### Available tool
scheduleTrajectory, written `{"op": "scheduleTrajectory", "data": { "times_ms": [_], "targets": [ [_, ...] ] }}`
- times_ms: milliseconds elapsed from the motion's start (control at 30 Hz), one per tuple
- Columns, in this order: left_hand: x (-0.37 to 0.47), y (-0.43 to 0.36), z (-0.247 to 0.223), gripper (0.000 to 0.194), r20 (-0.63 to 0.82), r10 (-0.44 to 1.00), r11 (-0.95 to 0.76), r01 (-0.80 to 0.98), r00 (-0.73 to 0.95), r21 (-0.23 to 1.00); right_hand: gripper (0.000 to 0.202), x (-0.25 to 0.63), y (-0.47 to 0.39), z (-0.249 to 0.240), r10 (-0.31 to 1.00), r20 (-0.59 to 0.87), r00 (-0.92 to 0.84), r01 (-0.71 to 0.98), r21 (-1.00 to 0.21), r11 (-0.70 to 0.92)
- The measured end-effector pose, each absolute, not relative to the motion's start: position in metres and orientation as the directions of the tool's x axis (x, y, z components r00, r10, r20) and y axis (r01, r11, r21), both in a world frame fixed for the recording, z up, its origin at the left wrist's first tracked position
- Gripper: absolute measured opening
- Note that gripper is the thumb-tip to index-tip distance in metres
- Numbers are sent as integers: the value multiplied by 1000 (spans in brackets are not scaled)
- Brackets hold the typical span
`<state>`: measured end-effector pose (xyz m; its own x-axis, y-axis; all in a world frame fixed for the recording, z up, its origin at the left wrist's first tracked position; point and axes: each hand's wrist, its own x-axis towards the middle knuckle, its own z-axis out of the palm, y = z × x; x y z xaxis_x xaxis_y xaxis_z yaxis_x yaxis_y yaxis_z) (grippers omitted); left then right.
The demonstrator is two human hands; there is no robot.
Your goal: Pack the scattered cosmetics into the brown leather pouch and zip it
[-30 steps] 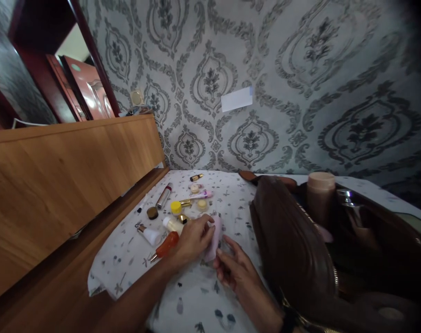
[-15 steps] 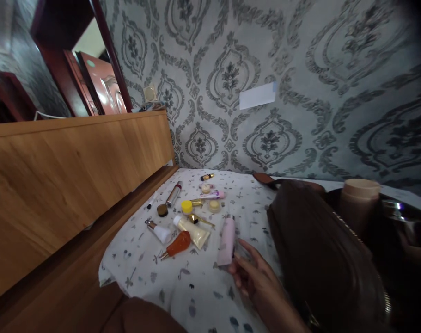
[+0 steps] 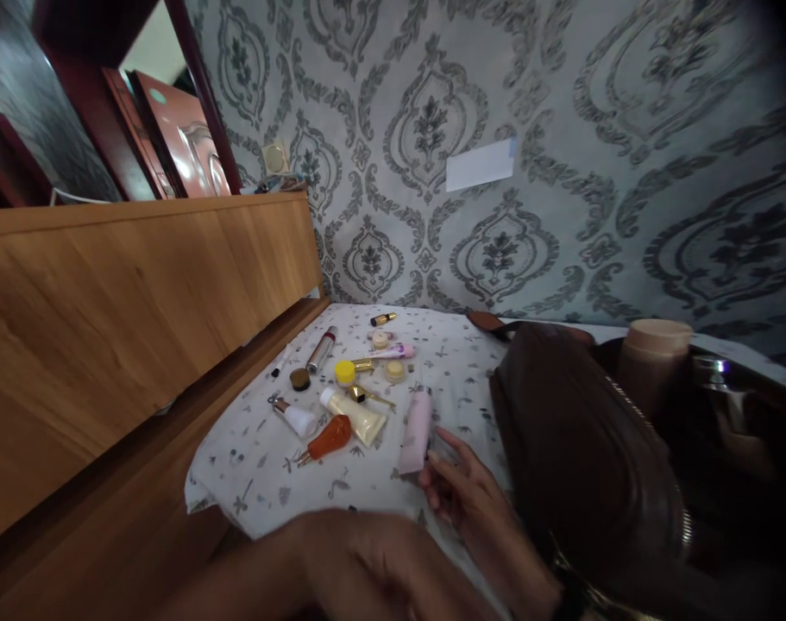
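Note:
Beside a pale pink tube (image 3: 417, 431) on the patterned white cloth is my right hand (image 3: 463, 487). Its fingertips are at the tube's lower right edge, index finger extended and apart from the others, which are partly curled. Blurred by motion, my left hand (image 3: 373, 552) crosses the bottom of the view, its fingers hidden. Left of the pink tube lie a cream tube (image 3: 357, 416), an orange bottle (image 3: 328, 438) and a white tube (image 3: 294, 417). Behind them are a yellow-lidded jar (image 3: 345, 372), a brown-lidded jar (image 3: 299, 379) and a silver-and-red cylinder (image 3: 322, 349).
A dark brown bag (image 3: 574, 448) stands close on the right, with a beige-lidded container (image 3: 655, 354) beyond it. Wooden furniture (image 3: 153, 293) borders the left side. Patterned wallpaper (image 3: 373, 207) rises behind the cloth.
My left hand has come in over the near edge of the cloth. The view has shifted slightly; my right hand remains beside the pink tube.

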<state>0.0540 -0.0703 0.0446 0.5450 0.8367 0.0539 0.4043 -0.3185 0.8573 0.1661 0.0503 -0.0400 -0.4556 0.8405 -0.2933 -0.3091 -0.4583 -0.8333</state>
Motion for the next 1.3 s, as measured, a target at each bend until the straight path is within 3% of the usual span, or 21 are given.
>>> {"op": "scheduleTrajectory", "data": {
  "times_ms": [67,100,200,300,400,533,733,833,967,1133,1300],
  "targets": [
    [29,-47,42,63,83,886,-328,489,457,808,96,166,50,-42,843,-294,-451,-315,-831,-458],
    [17,-36,37,50,122,933,-317,610,338,727,95,166,50,-42,843,-299,-448,-304,-836,-458],
    [-10,-21,11,28,332,943,-55,967,-32,248,91,165,50,-44,844,-310,-438,-226,-871,-437],
    [-26,-22,-16,27,369,926,104,993,-77,-55,83,163,50,-43,851,-294,-434,-153,-908,-391],
    [-35,-24,-33,34,356,930,148,979,-90,-138,78,162,50,-44,856,-280,-434,-125,-923,-365],
    [-38,-23,-39,41,333,937,145,984,-101,-108,77,160,53,-52,855,-299,-423,-93,-925,-370],
    [-65,-26,-30,31,401,915,-43,979,-42,201,72,162,54,-58,860,-267,-434,-97,-935,-340],
    [-99,-27,-21,41,410,900,69,979,-144,192,72,164,51,-53,858,-262,-443,-114,-932,-343],
    [-141,-33,-18,51,305,915,213,958,-264,190,68,165,49,-48,858,-265,-441,-139,-924,-357],
    [-169,-42,-26,45,230,943,173,945,-241,279,64,166,48,-44,852,-263,-453,-134,-925,-356],
    [-185,-45,-25,25,153,966,130,904,-207,407,75,164,47,-44,863,-240,-443,-93,-946,-311]
  ]
}}
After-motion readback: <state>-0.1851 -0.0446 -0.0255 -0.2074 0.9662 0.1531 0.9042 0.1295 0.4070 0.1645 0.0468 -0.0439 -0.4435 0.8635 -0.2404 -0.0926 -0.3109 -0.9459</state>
